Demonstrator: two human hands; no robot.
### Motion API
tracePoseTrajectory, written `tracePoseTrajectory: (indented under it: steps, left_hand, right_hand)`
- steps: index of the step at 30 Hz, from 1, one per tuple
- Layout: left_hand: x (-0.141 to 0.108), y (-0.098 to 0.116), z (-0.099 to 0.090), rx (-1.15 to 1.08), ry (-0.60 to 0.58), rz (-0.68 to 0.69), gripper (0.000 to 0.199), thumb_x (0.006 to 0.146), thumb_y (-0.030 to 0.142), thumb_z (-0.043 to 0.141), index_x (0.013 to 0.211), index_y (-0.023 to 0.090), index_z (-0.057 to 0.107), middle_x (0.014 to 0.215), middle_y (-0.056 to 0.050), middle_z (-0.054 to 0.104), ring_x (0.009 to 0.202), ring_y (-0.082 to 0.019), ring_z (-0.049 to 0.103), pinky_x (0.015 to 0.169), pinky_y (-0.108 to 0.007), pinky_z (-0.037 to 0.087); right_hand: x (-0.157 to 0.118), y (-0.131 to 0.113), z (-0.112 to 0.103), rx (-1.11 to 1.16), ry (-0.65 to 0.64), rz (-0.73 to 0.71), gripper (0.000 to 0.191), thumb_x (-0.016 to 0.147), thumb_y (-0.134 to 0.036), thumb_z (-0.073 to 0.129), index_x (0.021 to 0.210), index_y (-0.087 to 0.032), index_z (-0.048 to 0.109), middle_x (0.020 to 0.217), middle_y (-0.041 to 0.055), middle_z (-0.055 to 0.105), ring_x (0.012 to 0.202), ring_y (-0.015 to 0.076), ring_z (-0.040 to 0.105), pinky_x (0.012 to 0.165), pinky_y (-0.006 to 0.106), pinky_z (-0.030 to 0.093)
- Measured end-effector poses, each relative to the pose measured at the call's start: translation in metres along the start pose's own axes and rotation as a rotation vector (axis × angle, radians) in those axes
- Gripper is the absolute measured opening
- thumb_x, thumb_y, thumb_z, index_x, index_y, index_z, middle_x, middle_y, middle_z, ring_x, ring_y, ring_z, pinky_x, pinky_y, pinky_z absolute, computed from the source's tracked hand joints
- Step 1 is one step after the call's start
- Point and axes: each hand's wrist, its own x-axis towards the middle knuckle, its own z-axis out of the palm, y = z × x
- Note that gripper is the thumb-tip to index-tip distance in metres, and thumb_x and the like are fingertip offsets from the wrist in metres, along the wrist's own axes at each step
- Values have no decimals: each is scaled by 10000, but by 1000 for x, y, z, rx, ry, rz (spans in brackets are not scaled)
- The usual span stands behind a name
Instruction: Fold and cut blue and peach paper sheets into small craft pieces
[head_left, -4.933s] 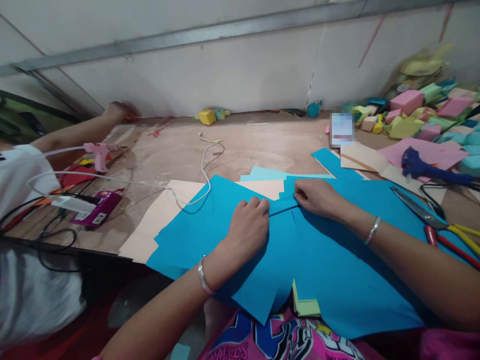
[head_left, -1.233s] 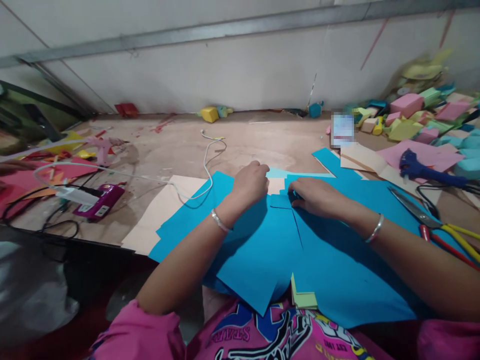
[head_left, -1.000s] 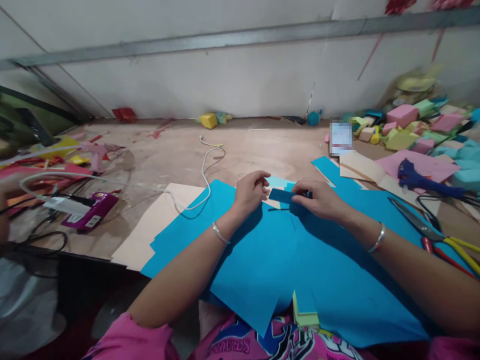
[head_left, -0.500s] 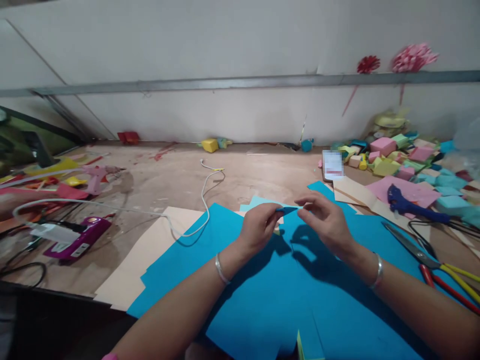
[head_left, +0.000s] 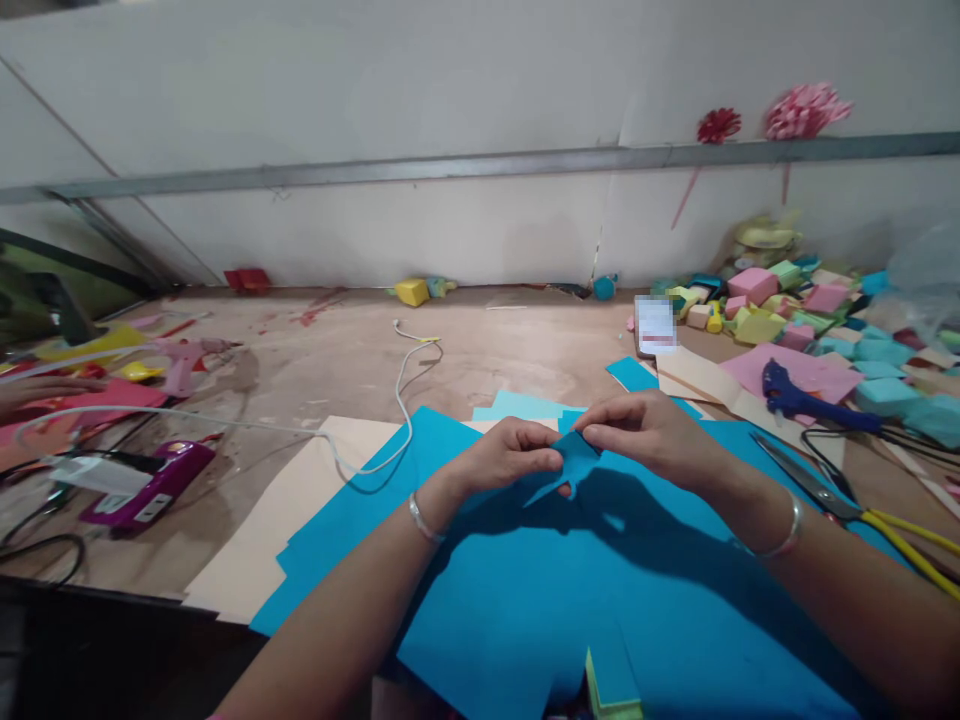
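Observation:
A small blue paper piece (head_left: 574, 462) is held up between both hands, above large blue sheets (head_left: 480, 610). My left hand (head_left: 506, 455) pinches its left side, thumb on top and a fingertip showing beneath. At its upper right corner, my right hand (head_left: 649, 435) grips it between thumb and fingers. The piece looks creased, with a narrow part hanging down. Beige sheets (head_left: 255, 540) stick out from under the blue ones at the left.
Scissors (head_left: 817, 490), a blue glue gun (head_left: 817, 400), a phone (head_left: 655, 325) and many folded paper boxes (head_left: 754, 285) are at the right. A white cable (head_left: 401, 400), purple power strip (head_left: 154, 490) and pink glue gun (head_left: 184, 365) lie left. Another person's hand (head_left: 26, 395) shows there.
My right hand has closed on the blue piece, which now faces the camera more broadly. My left hand has turned, its thumb now on top. The view has shifted slightly right.

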Motion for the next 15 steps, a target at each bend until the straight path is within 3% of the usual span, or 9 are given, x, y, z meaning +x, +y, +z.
tracePoseTrajectory:
  steps: [2,4,8,15]
  left_hand:
    - [-1,-1,-4,-11,-39,-59,374,823,462,725,919,101,741,810,-98,734,747,-165,670,697,-268,522]
    - [-1,-2,-6,9,-32,-79,382,819,466,727,915,97,750,814,-103,734,753,-165,665,695,-267,524]
    - [2,-4,-4,43,26,-65,417,818,494,719,939,97,754,803,-98,732,753,-163,662,714,-268,525]
    - [0,1,1,48,64,-96,400,811,494,720,901,106,753,744,-86,720,662,-151,653,616,-254,506]
  right_hand:
    - [-1,-1,2,26,-48,62,141,780,-270,658,823,-205,777,721,18,718,647,133,633,565,240,479]
    - [-1,-1,5,-33,-17,81,149,773,-227,631,799,-204,775,670,5,700,595,118,606,514,225,439]
    - [-2,2,9,-235,125,-15,187,745,-144,586,758,-195,765,688,-1,710,604,112,603,539,226,434]
    - [-2,5,10,-289,153,-85,169,727,-149,590,709,-223,740,674,-9,711,603,130,610,559,251,455]
